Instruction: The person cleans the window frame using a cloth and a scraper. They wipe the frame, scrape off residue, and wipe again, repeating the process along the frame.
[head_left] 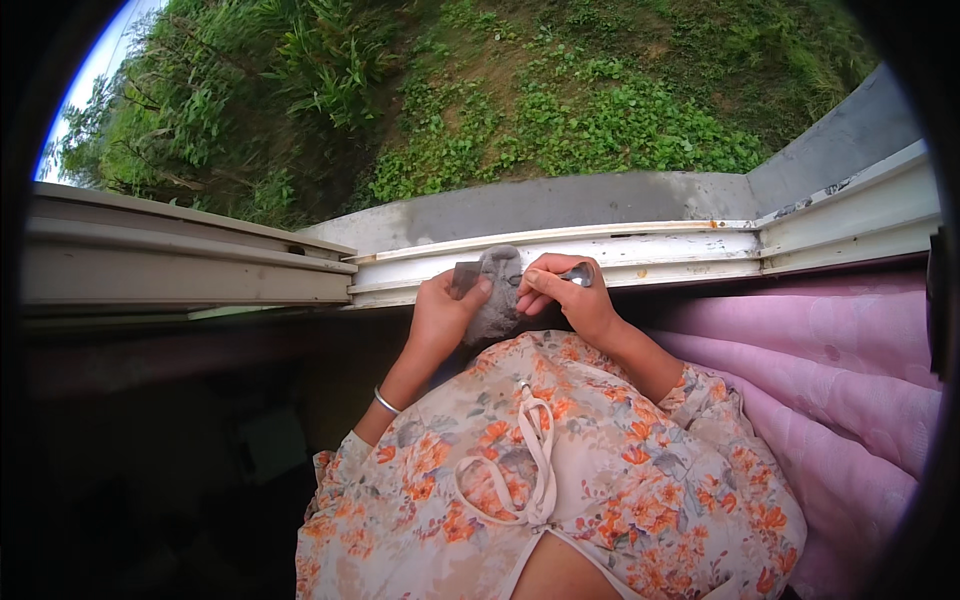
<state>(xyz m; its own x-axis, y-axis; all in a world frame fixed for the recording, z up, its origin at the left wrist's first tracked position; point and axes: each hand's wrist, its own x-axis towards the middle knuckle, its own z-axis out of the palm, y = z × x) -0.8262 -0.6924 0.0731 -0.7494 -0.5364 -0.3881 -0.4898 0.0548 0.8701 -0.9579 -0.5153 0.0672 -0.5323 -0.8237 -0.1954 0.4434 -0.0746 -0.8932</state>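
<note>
Grey cloth (500, 300) was by window track (660, 253). Left hand (447, 312) pinched cloth and flat grey piece (466, 277); right hand (578, 298) curled round shiny metal tool (581, 272). Cloth looked soft, light; best pinched at edge.

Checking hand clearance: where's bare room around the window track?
Free: ridged white track between the right hand and the right frame corner; grey ledge beyond it, up to the greenery. Crowded: around mid-track, where left hand, grey cloth and right hand bunch together.
</note>
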